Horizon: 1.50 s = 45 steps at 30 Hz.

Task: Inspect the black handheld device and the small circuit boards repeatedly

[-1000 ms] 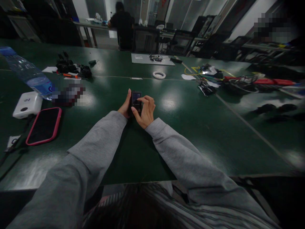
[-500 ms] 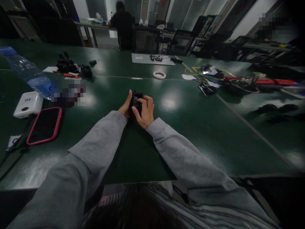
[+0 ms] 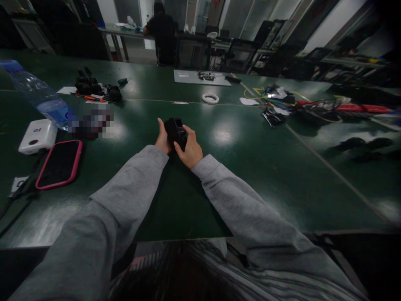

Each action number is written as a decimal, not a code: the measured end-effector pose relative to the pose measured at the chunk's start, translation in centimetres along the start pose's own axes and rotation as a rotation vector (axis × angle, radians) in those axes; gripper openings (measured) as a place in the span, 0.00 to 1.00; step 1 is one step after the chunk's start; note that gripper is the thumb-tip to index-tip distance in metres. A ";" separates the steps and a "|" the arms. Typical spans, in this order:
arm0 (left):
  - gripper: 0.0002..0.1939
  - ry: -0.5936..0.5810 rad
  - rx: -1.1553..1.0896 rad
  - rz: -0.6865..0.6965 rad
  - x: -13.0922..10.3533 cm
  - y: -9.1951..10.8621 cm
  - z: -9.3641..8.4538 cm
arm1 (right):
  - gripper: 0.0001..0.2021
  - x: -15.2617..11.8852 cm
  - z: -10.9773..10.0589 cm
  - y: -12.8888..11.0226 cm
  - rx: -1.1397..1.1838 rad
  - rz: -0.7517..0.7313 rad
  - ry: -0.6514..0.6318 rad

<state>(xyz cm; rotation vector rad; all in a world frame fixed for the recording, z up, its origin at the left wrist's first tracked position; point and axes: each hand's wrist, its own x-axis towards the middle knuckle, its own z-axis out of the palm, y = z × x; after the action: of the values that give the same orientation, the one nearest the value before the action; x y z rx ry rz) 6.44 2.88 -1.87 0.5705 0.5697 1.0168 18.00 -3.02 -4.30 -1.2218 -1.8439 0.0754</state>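
A small black device with a little screen (image 3: 177, 128) is between my hands, above the green table at its middle. It is tilted, with its screen side turned to the right. My left hand (image 3: 163, 140) grips it from the left, thumb up along its edge, the other fingers hidden behind it. My right hand (image 3: 190, 148) closes on its right side, thumb near the lower edge and fingers around the far side. What kind of device it is I cannot make out for sure.
A pink-cased phone (image 3: 59, 164), a white box (image 3: 38, 136) and a plastic bottle (image 3: 40, 98) lie at the left. Beyond are black parts (image 3: 90, 87) and a tape roll (image 3: 210, 98). Tangled wires (image 3: 282, 96) spread at the right. A person (image 3: 161, 31) sits in the background.
The black device has turned in my hands, so its left side now shows and its screen faces more to the right. My right fingers have moved off its front to its side.
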 end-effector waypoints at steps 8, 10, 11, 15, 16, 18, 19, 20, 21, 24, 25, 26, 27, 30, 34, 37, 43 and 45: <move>0.41 0.055 -0.043 -0.013 0.4 0.1 -0.4 | 0.25 0.5 -1.8 -0.7 -0.058 -0.046 0.248; 0.39 0.028 -0.064 0.009 0.5 0.3 -0.6 | 0.24 0.8 -2.5 -0.2 -0.108 -0.036 0.320; 0.39 0.015 -0.074 0.019 0.5 0.3 -0.6 | 0.24 1.0 -2.8 0.2 -0.135 -0.019 0.335; 0.37 -0.020 -0.095 -0.002 0.5 0.5 -0.5 | 0.24 1.3 -2.8 2.6 -0.169 0.102 0.356; 0.36 -0.031 -0.100 -0.012 0.4 0.5 -0.4 | 0.23 1.3 -2.6 3.1 -0.162 0.132 0.359; 0.36 -0.058 -0.100 -0.024 0.3 0.6 -0.4 | 0.23 1.2 -2.2 3.8 -0.155 0.177 0.351; 0.36 -0.072 -0.097 -0.027 0.2 0.6 -0.4 | 0.23 1.2 -2.0 3.9 -0.159 0.193 0.333; 0.36 -0.087 -0.093 -0.030 0.2 0.6 -0.4 | 0.23 1.1 -1.9 3.9 -0.165 0.208 0.306; 0.36 -0.103 -0.090 -0.032 0.2 0.7 -0.4 | 0.24 1.1 -1.7 3.8 -0.175 0.224 0.273; 0.35 -0.144 -0.088 -0.040 0.2 0.6 -0.7 | 0.26 0.9 -1.5 3.5 -0.223 0.268 0.164; 0.35 -0.150 -0.088 -0.042 0.2 0.6 -0.7 | 0.26 0.9 -1.5 3.4 -0.241 0.280 0.137; 0.35 -0.153 -0.088 -0.043 0.2 0.7 -0.8 | 0.26 0.9 -1.4 3.3 -0.258 0.291 0.119; 0.35 -0.156 -0.086 -0.044 0.2 0.7 -0.8 | 0.26 0.9 -1.4 3.3 -0.271 0.298 0.111; 0.35 -0.165 -0.081 -0.042 0.1 0.8 -0.6 | 0.26 0.8 -1.4 3.3 -0.294 0.310 0.115; 0.36 -0.161 -0.083 -0.052 -0.1 1.0 -0.4 | 0.29 0.8 -1.4 3.2 -0.325 0.330 0.085; 0.36 -0.162 -0.082 -0.059 -0.2 1.1 -0.4 | 0.30 0.8 -1.4 3.1 -0.331 0.334 0.055; 0.35 -0.169 -0.094 -0.057 -0.2 1.0 -0.6 | 0.28 0.7 -1.5 3.2 -0.314 0.336 0.032; 0.35 -0.147 -0.096 -0.062 -0.3 1.0 -0.5 | 0.27 0.7 -1.4 3.2 -0.307 0.330 0.033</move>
<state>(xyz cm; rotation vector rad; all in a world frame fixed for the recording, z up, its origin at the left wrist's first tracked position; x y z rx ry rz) 5.33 3.17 -1.52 0.5344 0.4037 0.9298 21.18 -1.41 -4.56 -1.7244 -1.6498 -0.0477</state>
